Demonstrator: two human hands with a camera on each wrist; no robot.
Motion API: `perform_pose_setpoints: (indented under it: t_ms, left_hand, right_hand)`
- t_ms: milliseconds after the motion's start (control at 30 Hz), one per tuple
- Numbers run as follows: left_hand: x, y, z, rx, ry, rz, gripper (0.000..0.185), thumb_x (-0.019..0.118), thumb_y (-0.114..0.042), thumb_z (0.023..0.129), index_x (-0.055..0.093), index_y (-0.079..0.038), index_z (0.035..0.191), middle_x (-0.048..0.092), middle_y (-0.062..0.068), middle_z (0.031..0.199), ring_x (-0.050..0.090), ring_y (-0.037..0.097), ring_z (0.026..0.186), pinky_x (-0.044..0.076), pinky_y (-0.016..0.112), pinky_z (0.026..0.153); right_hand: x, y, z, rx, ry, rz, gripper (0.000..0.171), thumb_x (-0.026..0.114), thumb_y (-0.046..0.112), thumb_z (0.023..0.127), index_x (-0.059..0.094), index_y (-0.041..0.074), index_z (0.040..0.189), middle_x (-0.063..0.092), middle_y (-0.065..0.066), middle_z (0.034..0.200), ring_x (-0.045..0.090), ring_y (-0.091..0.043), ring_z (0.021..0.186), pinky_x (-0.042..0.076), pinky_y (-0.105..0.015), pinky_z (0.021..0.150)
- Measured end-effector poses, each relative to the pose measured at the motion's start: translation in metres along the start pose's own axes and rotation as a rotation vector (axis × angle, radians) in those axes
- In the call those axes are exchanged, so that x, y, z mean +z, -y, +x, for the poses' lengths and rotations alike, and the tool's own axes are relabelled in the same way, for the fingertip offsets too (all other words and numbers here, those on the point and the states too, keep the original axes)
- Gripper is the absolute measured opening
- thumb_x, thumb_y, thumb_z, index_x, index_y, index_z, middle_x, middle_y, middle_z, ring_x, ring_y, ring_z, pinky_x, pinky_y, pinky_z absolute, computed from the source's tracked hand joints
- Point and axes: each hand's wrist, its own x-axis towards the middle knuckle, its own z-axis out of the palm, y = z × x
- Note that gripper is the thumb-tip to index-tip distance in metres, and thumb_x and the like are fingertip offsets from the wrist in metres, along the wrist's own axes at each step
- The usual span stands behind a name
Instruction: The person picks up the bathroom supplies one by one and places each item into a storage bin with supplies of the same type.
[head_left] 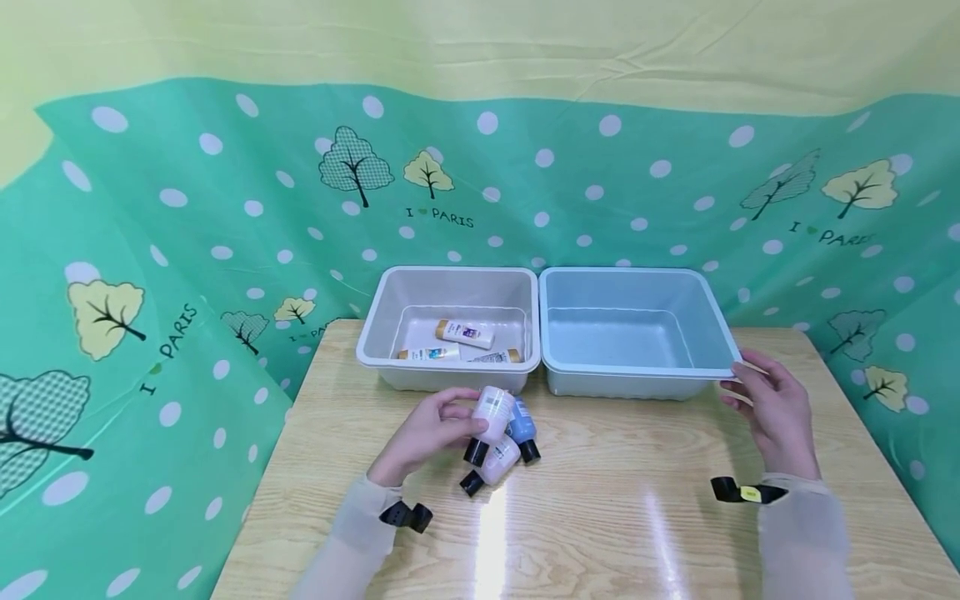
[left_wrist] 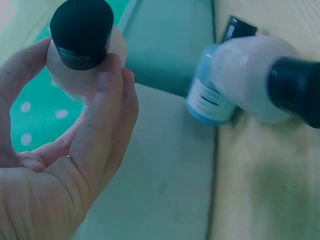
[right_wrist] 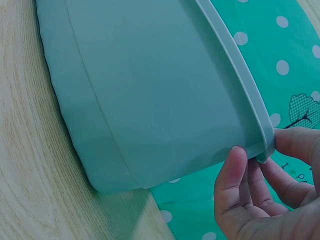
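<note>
My left hand [head_left: 435,429] grips a pale pink bottle [head_left: 494,412] with a black cap, thumb on one side and fingers on the other, in front of the grey bin. In the left wrist view its black cap [left_wrist: 82,32] points toward the camera. Below it on the table lie a second pale pink bottle [head_left: 501,459] and a blue bottle [head_left: 521,419], both black-capped. My right hand [head_left: 774,408] pinches the front right corner of the blue bin [head_left: 633,368]; in the right wrist view the thumb and fingers straddle its rim [right_wrist: 245,75].
The grey bin [head_left: 450,377] stands left of the blue one, their rims side by side. Inside it lie several white tubes, one being a gold-capped tube [head_left: 467,334]. A green dotted cloth [head_left: 525,183] hangs behind the wooden table [head_left: 600,492].
</note>
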Motion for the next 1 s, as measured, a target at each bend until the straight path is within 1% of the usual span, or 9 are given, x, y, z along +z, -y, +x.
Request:
perform_pose_setpoints:
  t_ms: [100, 233, 333, 433, 600, 800, 900, 1000]
  left_hand:
    - [0.003, -0.010, 0.004, 0.026, 0.005, 0.008, 0.058, 0.077, -0.010, 0.088, 0.050, 0.003, 0.138, 0.068, 0.020, 0.111, 0.070, 0.029, 0.092, 0.059, 0.046, 0.080]
    - [0.008, -0.025, 0.014, 0.052, -0.003, 0.018, 0.058, 0.077, -0.009, 0.088, 0.051, 0.001, 0.138, 0.068, 0.021, 0.110, 0.070, 0.028, 0.090, 0.060, 0.043, 0.078]
    - [0.014, -0.037, 0.024, 0.066, -0.009, 0.027, 0.057, 0.078, -0.009, 0.087, 0.053, -0.001, 0.138, 0.069, 0.020, 0.109, 0.070, 0.028, 0.091, 0.059, 0.042, 0.079]
    - [0.019, -0.050, 0.038, 0.079, -0.013, 0.015, 0.057, 0.078, -0.009, 0.086, 0.054, -0.002, 0.138, 0.069, 0.021, 0.110, 0.070, 0.029, 0.092, 0.059, 0.042, 0.081]
    - [0.028, -0.074, 0.067, 0.090, -0.011, 0.013, 0.057, 0.079, -0.012, 0.087, 0.054, -0.005, 0.138, 0.069, 0.020, 0.111, 0.071, 0.031, 0.090, 0.059, 0.042, 0.080]
    - [0.040, -0.105, 0.112, 0.072, -0.003, 0.043, 0.060, 0.081, -0.018, 0.087, 0.053, -0.007, 0.139, 0.070, 0.016, 0.113, 0.071, 0.030, 0.094, 0.059, 0.039, 0.081]
    - [0.047, -0.115, 0.136, 0.053, -0.023, 0.053, 0.058, 0.082, -0.020, 0.086, 0.056, -0.007, 0.136, 0.070, 0.015, 0.111, 0.071, 0.028, 0.093, 0.059, 0.037, 0.079]
    - [0.057, -0.123, 0.159, 0.035, -0.034, 0.088, 0.058, 0.084, -0.023, 0.084, 0.058, -0.007, 0.134, 0.067, 0.013, 0.113, 0.071, 0.026, 0.090, 0.060, 0.035, 0.076]
  right_hand:
    - [0.000, 0.000, 0.000, 0.001, -0.005, -0.008, 0.051, 0.076, 0.023, 0.091, 0.055, 0.010, 0.136, 0.062, -0.001, 0.113, 0.070, -0.015, 0.084, 0.059, -0.026, 0.066]
    - [0.000, -0.001, 0.001, 0.002, -0.003, -0.005, 0.052, 0.076, 0.023, 0.091, 0.055, 0.011, 0.137, 0.062, -0.001, 0.114, 0.070, -0.015, 0.085, 0.059, -0.026, 0.066]
    - [0.000, -0.001, 0.001, 0.005, 0.001, -0.002, 0.053, 0.076, 0.023, 0.091, 0.055, 0.011, 0.138, 0.061, -0.001, 0.115, 0.069, -0.015, 0.085, 0.059, -0.026, 0.066]
    - [0.000, -0.001, 0.001, 0.010, 0.000, -0.003, 0.054, 0.077, 0.023, 0.091, 0.054, 0.011, 0.138, 0.061, -0.001, 0.115, 0.069, -0.015, 0.085, 0.059, -0.026, 0.066]
    - [-0.001, -0.001, 0.002, 0.016, 0.001, -0.001, 0.054, 0.077, 0.024, 0.090, 0.054, 0.012, 0.138, 0.061, -0.001, 0.116, 0.069, -0.015, 0.086, 0.059, -0.026, 0.067]
    - [-0.002, -0.001, 0.001, -0.003, 0.016, 0.023, 0.049, 0.076, 0.020, 0.091, 0.055, 0.010, 0.135, 0.063, -0.001, 0.113, 0.070, -0.016, 0.085, 0.059, -0.027, 0.065]
    - [-0.001, -0.001, 0.001, -0.010, 0.018, 0.019, 0.047, 0.075, 0.019, 0.092, 0.057, 0.010, 0.134, 0.064, -0.001, 0.111, 0.070, -0.017, 0.085, 0.059, -0.027, 0.065]
    - [-0.001, -0.002, 0.001, -0.019, 0.010, 0.001, 0.045, 0.075, 0.019, 0.092, 0.058, 0.011, 0.133, 0.064, 0.000, 0.111, 0.070, -0.017, 0.085, 0.059, -0.027, 0.065]
